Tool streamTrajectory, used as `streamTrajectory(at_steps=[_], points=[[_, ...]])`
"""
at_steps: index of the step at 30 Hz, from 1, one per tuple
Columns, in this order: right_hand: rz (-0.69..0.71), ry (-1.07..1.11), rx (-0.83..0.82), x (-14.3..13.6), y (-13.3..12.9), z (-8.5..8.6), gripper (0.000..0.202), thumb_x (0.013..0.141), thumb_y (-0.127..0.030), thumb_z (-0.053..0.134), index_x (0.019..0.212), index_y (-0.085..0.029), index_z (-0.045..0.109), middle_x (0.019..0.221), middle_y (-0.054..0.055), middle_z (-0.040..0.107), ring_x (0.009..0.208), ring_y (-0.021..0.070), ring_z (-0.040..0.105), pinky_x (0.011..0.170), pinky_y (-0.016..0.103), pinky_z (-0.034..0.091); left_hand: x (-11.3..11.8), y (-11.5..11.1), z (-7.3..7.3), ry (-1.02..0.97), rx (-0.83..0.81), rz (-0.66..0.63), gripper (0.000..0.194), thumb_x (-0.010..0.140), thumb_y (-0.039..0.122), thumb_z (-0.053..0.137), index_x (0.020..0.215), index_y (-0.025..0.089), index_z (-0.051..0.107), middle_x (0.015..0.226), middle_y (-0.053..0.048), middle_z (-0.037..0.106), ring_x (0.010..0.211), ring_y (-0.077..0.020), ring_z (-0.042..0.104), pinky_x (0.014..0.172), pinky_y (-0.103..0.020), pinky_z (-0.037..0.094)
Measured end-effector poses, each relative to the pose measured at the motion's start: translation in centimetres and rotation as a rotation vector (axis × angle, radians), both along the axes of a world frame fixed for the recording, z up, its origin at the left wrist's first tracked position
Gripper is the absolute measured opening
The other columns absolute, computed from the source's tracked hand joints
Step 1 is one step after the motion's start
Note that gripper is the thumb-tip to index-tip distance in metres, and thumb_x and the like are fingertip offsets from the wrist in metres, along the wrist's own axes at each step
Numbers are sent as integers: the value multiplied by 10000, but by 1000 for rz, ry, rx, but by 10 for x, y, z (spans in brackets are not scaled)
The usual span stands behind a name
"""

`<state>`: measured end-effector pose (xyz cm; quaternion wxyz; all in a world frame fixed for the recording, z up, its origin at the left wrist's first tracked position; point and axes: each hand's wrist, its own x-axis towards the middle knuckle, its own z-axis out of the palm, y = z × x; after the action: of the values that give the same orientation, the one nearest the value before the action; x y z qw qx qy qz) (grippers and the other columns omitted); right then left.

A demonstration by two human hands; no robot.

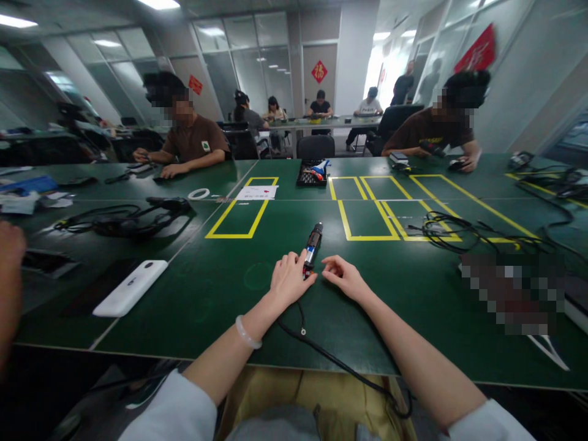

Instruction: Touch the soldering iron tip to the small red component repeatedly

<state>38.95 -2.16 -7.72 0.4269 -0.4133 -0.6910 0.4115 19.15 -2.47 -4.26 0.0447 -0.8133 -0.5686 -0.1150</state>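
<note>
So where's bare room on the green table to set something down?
Bare patches: between the white rectangular device and left hand, and beyond the cylindrical tool, short of the black tray. Crowded: the right, with black cables, and far left, with papers.

The table (193, 327) is coloured dark green and is marked with yellow tape (373, 238). At centre, the tool (313, 246) is coloured black, blue and silver; at upper centre, the diamond sign (320, 71) is printed gold on red.

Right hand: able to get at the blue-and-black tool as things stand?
Probably yes. The right hand is just right of the blue-and-black tool, with nothing visible between them; the left hand only crowds the tool's near end.
</note>
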Motion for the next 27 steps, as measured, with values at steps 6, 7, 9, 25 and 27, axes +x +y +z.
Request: streamTrajectory(at_steps=[6, 7, 9, 25, 27], points=[[4, -37, -14, 0, -2, 2, 260, 838, -345, 585, 1039, -181, 586, 797, 0, 582, 639, 112, 505, 610, 240, 418, -57, -3, 2, 64, -19, 114, 668, 877, 578, 402, 1435, 215, 355, 1132, -120, 528, 972, -258, 507, 827, -362, 384], [-1, -46, -13, -1, -3, 3, 252, 839, -342, 582, 1031, -179, 589, 790, -1, 581, 642, 113, 506, 614, 241, 419, -69, -3, 2, 76, -24, 139, 669, 882, 581, 383, 1438, 211, 354, 1142, -125, 527, 975, -261, 510, 829, -364, 387], [-11, -64, -9, -1, -3, 3, 240, 841, -340, 576, 1016, -177, 596, 784, 0, 584, 649, 116, 510, 620, 244, 422, -91, -3, 4, 100, -35, 193, 679, 887, 591, 346, 1440, 198, 357, 1169, -137, 520, 990, -275, 512, 835, -377, 393], [-17, -133, 2, -2, -5, 6, 193, 857, -315, 555, 950, -168, 638, 757, 9, 605, 662, 131, 535, 635, 253, 423, -263, -15, 17, 151, -210, 649, 777, 844, 657, 263, 1449, 172, 323, 1328, -223, 465, 1143, -412, 474, 864, -481, 394], [-19, -138, 4, -2, -5, 6, 186, 857, -309, 555, 941, -167, 640, 756, 9, 610, 662, 133, 539, 638, 254, 421, -268, -19, 19, 179, -212, 704, 710, 862, 633, 272, 1432, 214, 324, 1339, -160, 489, 1145, -380, 474, 876, -457, 391]])
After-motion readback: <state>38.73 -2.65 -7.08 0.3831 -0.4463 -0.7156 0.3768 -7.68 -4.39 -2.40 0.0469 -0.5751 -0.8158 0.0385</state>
